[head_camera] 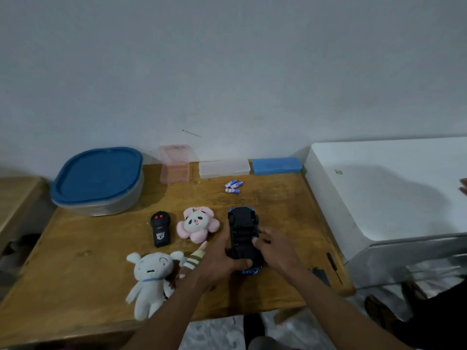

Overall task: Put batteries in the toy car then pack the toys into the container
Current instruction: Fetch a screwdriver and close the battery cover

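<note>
Closest to the table's front edge lies a white plush dog (151,279) on its back, with a small striped plush (194,259) tucked against its right side, partly under the person's left forearm. Just past that, both hands are on the toy car (243,238), which sits upside down on the wooden table (75,261), black underside up and blue body showing at both ends. The left hand (222,258) is wrapped around the car's left side and near end, thumb across the bottom; the right hand (274,248) presses its fingers onto the underside from the right. A dark flat piece (321,275) lies near the right forearm; I can't tell what it is.

Further in, left of the car, sit a pink panda-faced plush (197,224) and a black remote control (160,232) with 2 red buttons. Beyond the car, 3 blue-and-white batteries (233,186) lie loose, well apart from it.

At the back by the wall stand a large container (97,183) with its blue lid on, a pink clear box (174,164), a flat clear box (224,168) and a blue box (276,165).
</note>
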`<state>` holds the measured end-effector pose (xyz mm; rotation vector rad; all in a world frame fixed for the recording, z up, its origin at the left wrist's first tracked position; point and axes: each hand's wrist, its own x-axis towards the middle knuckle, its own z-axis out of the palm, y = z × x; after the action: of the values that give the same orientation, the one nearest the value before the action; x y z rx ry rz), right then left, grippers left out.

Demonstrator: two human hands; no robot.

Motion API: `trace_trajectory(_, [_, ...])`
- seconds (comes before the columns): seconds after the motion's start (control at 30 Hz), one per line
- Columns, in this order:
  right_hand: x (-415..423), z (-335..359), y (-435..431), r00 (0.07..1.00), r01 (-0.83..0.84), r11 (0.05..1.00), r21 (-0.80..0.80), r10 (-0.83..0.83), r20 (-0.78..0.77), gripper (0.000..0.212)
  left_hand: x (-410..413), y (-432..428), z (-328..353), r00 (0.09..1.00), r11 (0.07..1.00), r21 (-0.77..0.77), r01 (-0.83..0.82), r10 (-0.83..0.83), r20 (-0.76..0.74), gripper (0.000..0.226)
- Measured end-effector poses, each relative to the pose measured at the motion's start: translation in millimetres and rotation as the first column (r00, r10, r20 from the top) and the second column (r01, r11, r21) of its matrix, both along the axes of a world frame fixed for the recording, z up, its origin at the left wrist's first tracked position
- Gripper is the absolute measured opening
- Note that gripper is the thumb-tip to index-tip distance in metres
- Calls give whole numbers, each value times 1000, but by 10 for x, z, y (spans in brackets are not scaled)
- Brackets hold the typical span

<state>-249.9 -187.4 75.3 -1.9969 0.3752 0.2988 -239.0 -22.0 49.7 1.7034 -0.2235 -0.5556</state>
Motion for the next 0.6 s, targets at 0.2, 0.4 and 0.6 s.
trace_trajectory(0.2, [474,-6,84,999,-49,999,7,49,16,30,339,46,83,996,994,-56,-91,91,2,80])
trace_trajectory(0.4, [1150,34,90,982,-155,985,-76,162,95,26,757,91,74,958,952,-103,-288,287,-24,95])
trace_trajectory(0.6, [1860,-155,-44,839,-313,731,-606,512,184,27,1132,168,2,918,920,-45,-390,384,-99,102])
